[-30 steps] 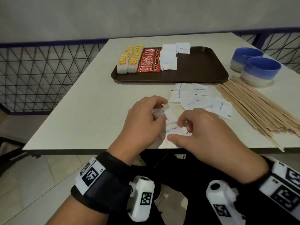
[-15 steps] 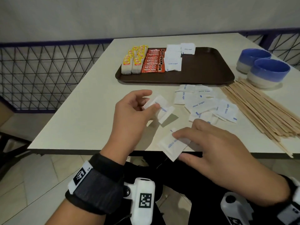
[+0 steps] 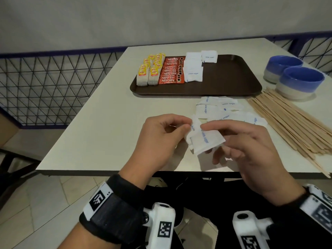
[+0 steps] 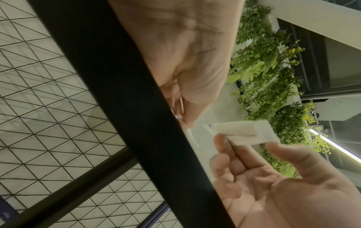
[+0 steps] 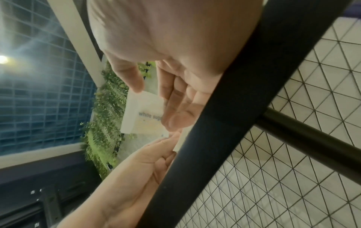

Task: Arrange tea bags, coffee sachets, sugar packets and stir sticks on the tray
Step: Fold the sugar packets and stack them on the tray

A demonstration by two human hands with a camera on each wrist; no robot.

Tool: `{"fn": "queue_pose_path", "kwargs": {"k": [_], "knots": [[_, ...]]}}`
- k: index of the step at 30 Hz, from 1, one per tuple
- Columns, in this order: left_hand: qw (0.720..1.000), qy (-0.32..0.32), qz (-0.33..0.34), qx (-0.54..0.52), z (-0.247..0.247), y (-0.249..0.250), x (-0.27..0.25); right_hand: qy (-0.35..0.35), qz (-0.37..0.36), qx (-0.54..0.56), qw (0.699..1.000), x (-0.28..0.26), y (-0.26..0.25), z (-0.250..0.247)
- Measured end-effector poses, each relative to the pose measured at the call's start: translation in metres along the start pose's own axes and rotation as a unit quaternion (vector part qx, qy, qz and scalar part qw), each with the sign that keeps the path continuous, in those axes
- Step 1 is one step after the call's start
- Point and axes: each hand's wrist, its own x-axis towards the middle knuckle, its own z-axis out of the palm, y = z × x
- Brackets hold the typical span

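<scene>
- White table (image 3: 100, 123) carried a brown tray (image 3: 231, 81), two blue bowls (image 3: 301, 81) at its right; bowl contents couldn't be seen.
- Tray held, left to right: tea bags (image 3: 149, 72), red coffee sachets (image 3: 172, 72), white sugar packets (image 3: 195, 69).
- Stir sticks (image 3: 291, 126) lay fanned on table beside the bowls; loose sugar packets (image 3: 215, 108) sat between tray & hands.
- Left hand (image 3: 159, 139) pinched a small stack of packets (image 3: 193, 130); right hand (image 3: 251, 150) pinched one packet (image 3: 206, 141) w/ thumb & fingers, just above table's near edge.
</scene>
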Motion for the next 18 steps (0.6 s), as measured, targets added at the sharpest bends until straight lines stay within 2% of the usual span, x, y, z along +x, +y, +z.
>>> {"fn": "queue_pose_path", "kwargs": {"k": [3,6,9,12,15,18], "knots": [[1.0,-0.008,-0.015,-0.017,0.0,0.002,-0.001,0.016,0.015,0.004,1.0,0.006,0.0,0.006],[0.997,-0.015,-0.028,-0.065,-0.001,0.006,-0.002,0.06,0.019,-0.102,0.993,0.011,0.005,0.012],[0.991,-0.032,-0.042,-0.126,-0.001,0.012,-0.005,0.07,0.007,-0.135,0.988,0.013,0.011,0.019],[0.996,-0.048,0.008,-0.07,-0.003,0.009,-0.004,0.057,-0.017,-0.177,0.982,0.011,0.014,0.019],[0.996,-0.069,0.011,-0.063,-0.004,0.009,-0.004,0.088,-0.006,-0.18,0.98,0.012,0.014,0.015],[0.996,-0.051,0.012,-0.067,-0.005,0.014,-0.005,0.119,-0.009,-0.22,0.968,0.012,0.014,0.016]]}}
